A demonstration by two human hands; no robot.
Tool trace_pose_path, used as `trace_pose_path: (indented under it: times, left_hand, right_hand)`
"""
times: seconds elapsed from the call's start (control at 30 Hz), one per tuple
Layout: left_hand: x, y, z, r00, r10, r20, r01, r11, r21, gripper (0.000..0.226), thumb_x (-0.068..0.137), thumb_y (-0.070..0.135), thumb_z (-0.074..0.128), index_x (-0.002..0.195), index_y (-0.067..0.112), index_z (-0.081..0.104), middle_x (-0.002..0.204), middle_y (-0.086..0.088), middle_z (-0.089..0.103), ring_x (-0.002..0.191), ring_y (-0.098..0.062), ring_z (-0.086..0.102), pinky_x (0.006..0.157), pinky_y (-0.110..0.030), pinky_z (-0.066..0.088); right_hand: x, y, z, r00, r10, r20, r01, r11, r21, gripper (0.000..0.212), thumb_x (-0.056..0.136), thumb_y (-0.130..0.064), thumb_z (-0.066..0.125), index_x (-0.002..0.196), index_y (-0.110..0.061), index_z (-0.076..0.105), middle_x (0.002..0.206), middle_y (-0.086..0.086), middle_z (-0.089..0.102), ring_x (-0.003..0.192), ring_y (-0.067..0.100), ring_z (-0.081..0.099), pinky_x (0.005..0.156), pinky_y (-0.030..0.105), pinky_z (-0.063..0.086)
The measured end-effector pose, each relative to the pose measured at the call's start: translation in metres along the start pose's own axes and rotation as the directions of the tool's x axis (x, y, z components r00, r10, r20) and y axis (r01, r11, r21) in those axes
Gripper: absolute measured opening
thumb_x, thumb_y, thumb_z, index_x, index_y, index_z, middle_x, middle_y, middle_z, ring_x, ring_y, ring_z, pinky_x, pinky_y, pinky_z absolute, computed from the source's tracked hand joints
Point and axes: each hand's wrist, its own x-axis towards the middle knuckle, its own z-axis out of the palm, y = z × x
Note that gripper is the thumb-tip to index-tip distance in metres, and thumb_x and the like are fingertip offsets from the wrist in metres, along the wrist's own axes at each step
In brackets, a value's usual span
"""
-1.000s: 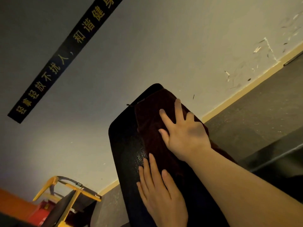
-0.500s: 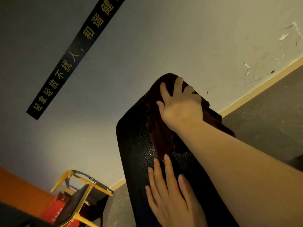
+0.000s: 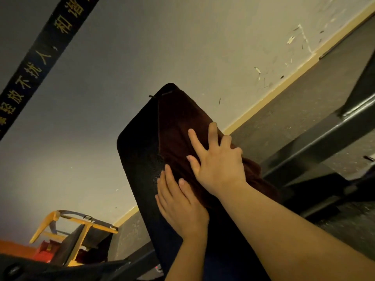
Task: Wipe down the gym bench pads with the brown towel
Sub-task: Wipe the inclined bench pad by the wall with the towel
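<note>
Wall (image 3: 142, 57): pale grey, scuffed and flecked toward its right end; a dark banner (image 3: 38, 57) with yellow characters is fixed across its upper left.

Floor (image 3: 294, 102): dark and speckled, met by a cream skirting strip (image 3: 263, 102) along the wall's foot.

Bench pad (image 3: 138, 155): black, textured, long and narrow, seen running away from the camera with its rounded far end toward the wall. Small glistening specks are seen on its surface near the left hand's fingertips.

Metal frame (image 3: 324, 134): dark beams are seen to the right of the pad.

Yellow-framed equipment (image 3: 67, 224): placed at lower left beside the wall, with red items below it.

Brown towel (image 3: 178, 126): laid along the right half of the pad, reaching almost to the far end, with its near part draped over the pad's right edge.

Right hand (image 3: 219, 161): laid flat on the towel, fingers spread and straight, pressed palm-down; nothing is gripped.

Left hand (image 3: 180, 205): laid flat on the pad, fingers straight and together, fingertips touching the towel's near left edge.
</note>
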Motion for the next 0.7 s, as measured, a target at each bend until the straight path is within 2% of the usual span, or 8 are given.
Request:
trace_pose_path:
  times: [0.1,0.17,0.33,0.5,0.6,0.7]
  left_hand:
    - [-0.016,0.001,-0.003,0.999,0.001,0.042,-0.003,0.999,0.038,0.078,0.096,0.064,-0.002,0.153,0.023,0.033,0.159,-0.004,0.034,0.149,-0.021,0.023,0.121,-0.043,0.009]
    - [-0.041,0.003,-0.008,0.998,0.014,0.060,-0.019,0.997,0.076,0.083,0.096,0.064,-0.006,0.151,0.019,0.037,0.159,-0.006,0.033,0.149,-0.022,0.022,0.120,-0.045,0.010]
    - [-0.080,-0.002,-0.013,0.998,0.047,0.048,-0.053,0.992,0.114,0.073,0.102,0.055,0.002,0.147,0.014,0.043,0.157,-0.008,0.036,0.147,-0.025,0.026,0.118,-0.050,0.017]
    - [-0.082,-0.002,-0.009,0.998,0.034,0.054,-0.041,0.989,0.145,0.056,0.101,0.039,0.025,0.143,0.010,0.049,0.154,-0.014,0.040,0.145,-0.032,0.032,0.116,-0.053,0.019]
    - [-0.082,-0.001,-0.009,0.998,0.049,0.043,-0.054,0.988,0.143,0.053,0.099,0.034,0.028,0.140,0.010,0.052,0.153,-0.015,0.041,0.144,-0.034,0.033,0.115,-0.055,0.021]
    - [-0.083,0.003,-0.012,0.999,0.034,0.026,-0.038,0.989,0.140,0.054,0.100,0.037,0.026,0.146,0.018,0.046,0.155,-0.014,0.038,0.146,-0.032,0.030,0.116,-0.055,0.020]
  right_hand:
    - [-0.032,0.008,0.001,0.999,-0.003,0.033,0.003,1.000,0.007,0.069,0.100,-0.059,0.015,0.152,-0.031,-0.020,0.160,0.022,-0.013,0.133,0.047,0.028,0.093,0.054,0.047]
    - [-0.050,0.011,0.007,1.000,0.014,0.001,-0.014,1.000,0.012,0.071,0.099,-0.061,0.019,0.155,-0.032,-0.014,0.161,0.023,-0.008,0.130,0.048,0.033,0.088,0.054,0.049]
    - [-0.081,0.022,0.023,0.991,0.090,-0.098,-0.091,0.996,0.002,0.070,0.093,-0.063,0.034,0.155,-0.032,0.022,0.157,0.024,0.026,0.113,0.046,0.051,0.067,0.050,0.054]
    - [-0.102,0.027,0.024,0.989,0.118,-0.090,-0.118,0.993,0.004,0.065,0.095,-0.057,0.018,0.154,-0.031,0.027,0.154,0.023,0.032,0.110,0.044,0.053,0.065,0.048,0.053]
    - [-0.120,0.030,0.025,0.987,0.139,-0.080,-0.140,0.990,-0.010,0.064,0.096,-0.055,0.020,0.154,-0.030,0.028,0.152,0.022,0.035,0.108,0.041,0.054,0.065,0.045,0.053]
    - [-0.127,0.033,0.019,0.987,0.143,-0.074,-0.142,0.990,0.013,0.061,0.097,-0.054,0.022,0.152,-0.031,0.033,0.150,0.020,0.039,0.107,0.039,0.056,0.065,0.044,0.054]
